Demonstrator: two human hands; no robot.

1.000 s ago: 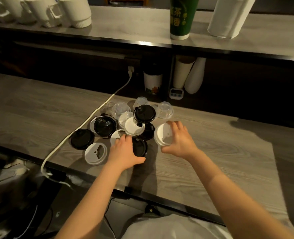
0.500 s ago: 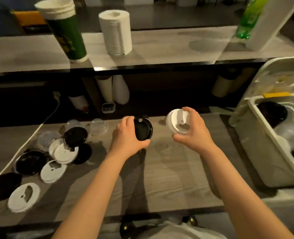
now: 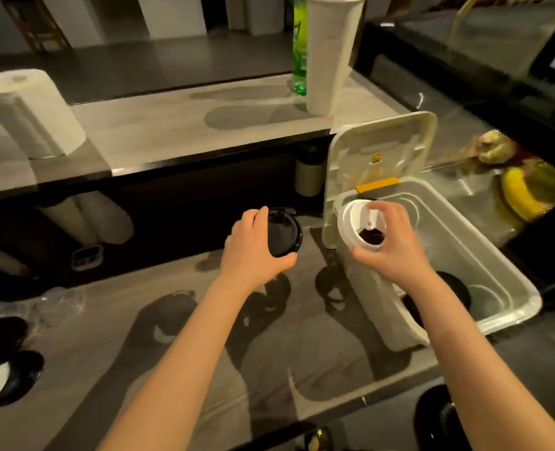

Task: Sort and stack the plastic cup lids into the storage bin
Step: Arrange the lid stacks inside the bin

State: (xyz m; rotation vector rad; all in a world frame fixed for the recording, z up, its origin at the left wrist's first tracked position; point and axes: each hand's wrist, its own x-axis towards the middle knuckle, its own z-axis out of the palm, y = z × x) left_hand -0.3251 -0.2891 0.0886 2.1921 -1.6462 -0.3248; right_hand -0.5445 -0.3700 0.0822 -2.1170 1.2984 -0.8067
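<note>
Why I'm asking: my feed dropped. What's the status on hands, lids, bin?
Left hand grips black lid, short of the bin. Right hand holds white lid over rim of storage bin. Bin cover up, nothing blocking.

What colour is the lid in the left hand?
Black. The left hand holds the black lid by its rim; the head view shows it plainly.
</note>
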